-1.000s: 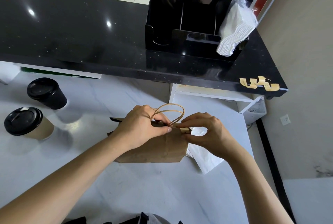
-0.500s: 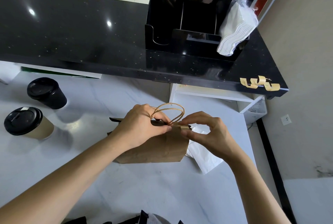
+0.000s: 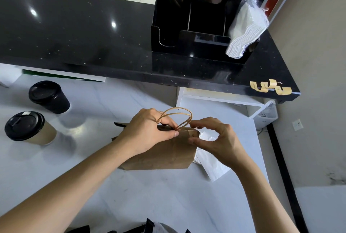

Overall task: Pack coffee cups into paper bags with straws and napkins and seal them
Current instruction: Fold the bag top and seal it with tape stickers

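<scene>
Pinching the folded top of the brown paper bag (image 3: 164, 156), the left hand (image 3: 148, 131) kept its grip pressed together beside the twine handles (image 3: 177, 117). The right hand (image 3: 217, 141), at the bag's 3 o'clock, curled thumb and forefinger at the bag's top corner (contact unclear). The bag stood mid-tabletop (image 3: 168, 195). Two lidded coffee cups, one black (image 3: 49, 97) and one tan (image 3: 30, 128), sat at its 9 o'clock, tape strips (image 3: 269, 86) at 2 o'clock.
</scene>
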`<state>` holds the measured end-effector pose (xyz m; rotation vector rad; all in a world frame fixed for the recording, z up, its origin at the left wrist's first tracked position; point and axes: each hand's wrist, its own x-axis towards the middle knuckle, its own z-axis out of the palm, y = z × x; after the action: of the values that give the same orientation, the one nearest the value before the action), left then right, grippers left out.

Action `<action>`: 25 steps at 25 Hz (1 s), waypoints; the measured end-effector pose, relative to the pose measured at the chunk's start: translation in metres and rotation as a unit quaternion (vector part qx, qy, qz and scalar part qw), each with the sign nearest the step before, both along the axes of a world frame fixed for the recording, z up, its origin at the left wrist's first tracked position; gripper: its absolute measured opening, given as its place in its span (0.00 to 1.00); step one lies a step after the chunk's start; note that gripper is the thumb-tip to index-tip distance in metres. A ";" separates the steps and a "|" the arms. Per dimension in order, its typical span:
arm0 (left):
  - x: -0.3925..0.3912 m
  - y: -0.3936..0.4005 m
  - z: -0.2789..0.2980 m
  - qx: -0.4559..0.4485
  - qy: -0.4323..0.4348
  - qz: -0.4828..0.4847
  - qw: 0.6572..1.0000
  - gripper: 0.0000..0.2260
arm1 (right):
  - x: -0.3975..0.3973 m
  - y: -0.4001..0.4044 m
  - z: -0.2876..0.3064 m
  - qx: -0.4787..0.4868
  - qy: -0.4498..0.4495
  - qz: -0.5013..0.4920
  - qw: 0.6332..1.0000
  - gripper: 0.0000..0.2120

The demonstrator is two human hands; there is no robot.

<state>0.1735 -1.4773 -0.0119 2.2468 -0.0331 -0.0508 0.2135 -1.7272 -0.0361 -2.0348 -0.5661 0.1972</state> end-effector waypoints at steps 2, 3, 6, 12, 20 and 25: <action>0.000 0.001 0.000 0.000 0.004 0.006 1.000 0.06 | 0.000 -0.003 -0.004 -0.017 0.002 0.002 1.000 0.16; -0.001 0.001 0.000 0.000 0.003 0.007 1.000 0.06 | 0.000 -0.003 -0.006 -0.019 -0.001 -0.001 1.000 0.15; -0.001 0.000 0.001 0.000 0.005 0.007 1.000 0.07 | 0.001 -0.002 -0.007 -0.009 -0.004 -0.004 1.000 0.13; -0.003 -0.001 0.002 -0.009 0.010 0.009 1.000 0.07 | 0.004 -0.010 -0.010 -0.042 -0.006 0.028 0.999 0.19; -0.005 0.007 0.011 0.021 -0.014 -0.055 0.998 0.12 | -0.002 -0.011 -0.007 -0.034 0.014 0.027 0.999 0.27; -0.016 0.048 0.014 0.161 -0.004 -0.083 0.983 0.26 | -0.004 -0.011 -0.010 -0.038 0.023 0.026 0.999 0.25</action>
<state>0.1576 -1.4298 0.0020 2.5627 -0.2315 -0.1466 0.2097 -1.7386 -0.0462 -2.0842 -0.5920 0.2990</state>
